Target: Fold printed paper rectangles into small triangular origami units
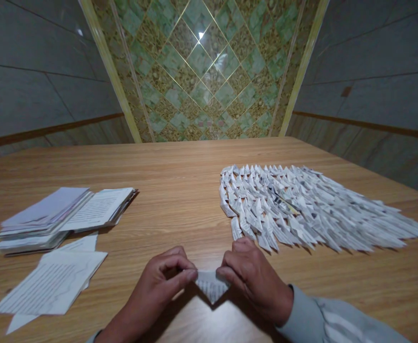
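Note:
Both hands work a small folded piece of printed paper (211,286) low over the wooden table (180,200), near its front edge. My left hand (158,286) pinches the paper's left corner between thumb and fingers. My right hand (251,278) pinches its right corner, fingers curled. The paper forms a downward-pointing triangle between them. Just beyond my right hand lie rows of several small folded paper pieces (301,209), overlapping like scales and spreading to the right.
A stack of printed booklets and sheets (66,214) lies at the left. Loose printed sheets (55,281) lie in front of it near the table's edge. Tiled walls rise behind the table.

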Available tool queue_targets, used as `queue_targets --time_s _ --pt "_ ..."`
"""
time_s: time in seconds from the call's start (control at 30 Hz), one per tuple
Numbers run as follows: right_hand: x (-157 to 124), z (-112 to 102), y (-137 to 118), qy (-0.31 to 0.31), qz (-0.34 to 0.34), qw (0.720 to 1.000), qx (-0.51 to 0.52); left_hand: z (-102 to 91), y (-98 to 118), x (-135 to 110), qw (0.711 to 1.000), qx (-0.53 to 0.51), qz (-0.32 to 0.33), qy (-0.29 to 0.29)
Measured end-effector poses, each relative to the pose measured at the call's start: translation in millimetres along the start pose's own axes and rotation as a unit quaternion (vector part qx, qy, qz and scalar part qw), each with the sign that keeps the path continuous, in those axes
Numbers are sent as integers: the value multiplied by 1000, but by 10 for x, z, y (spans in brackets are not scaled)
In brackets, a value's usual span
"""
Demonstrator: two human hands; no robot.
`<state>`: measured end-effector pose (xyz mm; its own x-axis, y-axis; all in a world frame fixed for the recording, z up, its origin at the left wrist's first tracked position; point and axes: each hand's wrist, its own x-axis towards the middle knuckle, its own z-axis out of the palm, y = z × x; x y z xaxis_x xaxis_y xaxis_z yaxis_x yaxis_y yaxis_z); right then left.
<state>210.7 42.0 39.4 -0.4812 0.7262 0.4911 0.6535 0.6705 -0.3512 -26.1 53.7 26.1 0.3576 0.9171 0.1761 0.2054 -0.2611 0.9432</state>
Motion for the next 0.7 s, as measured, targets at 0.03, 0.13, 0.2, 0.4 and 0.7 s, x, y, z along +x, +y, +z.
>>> queue_targets --time_s 0.03,0.13,0.2,0.4,0.7 --pt "5 1 4 4 -8 1000 -12 0 -21 -5 1000 -13 -10 4" --pt "13 19 17 20 -26 999 -34 3 -43 -14 998 -34 -48 16" --pt "19 23 32 25 -32 999 -35 -3 -30 -13 997 -34 -71 17" --pt "46 -62 66 46 2 999 -3 -15 -7 -25 994 -46 -92 37" --pt "-48 118 -109 -8 -62 998 17 78 35 -104 996 -40 -76 14"
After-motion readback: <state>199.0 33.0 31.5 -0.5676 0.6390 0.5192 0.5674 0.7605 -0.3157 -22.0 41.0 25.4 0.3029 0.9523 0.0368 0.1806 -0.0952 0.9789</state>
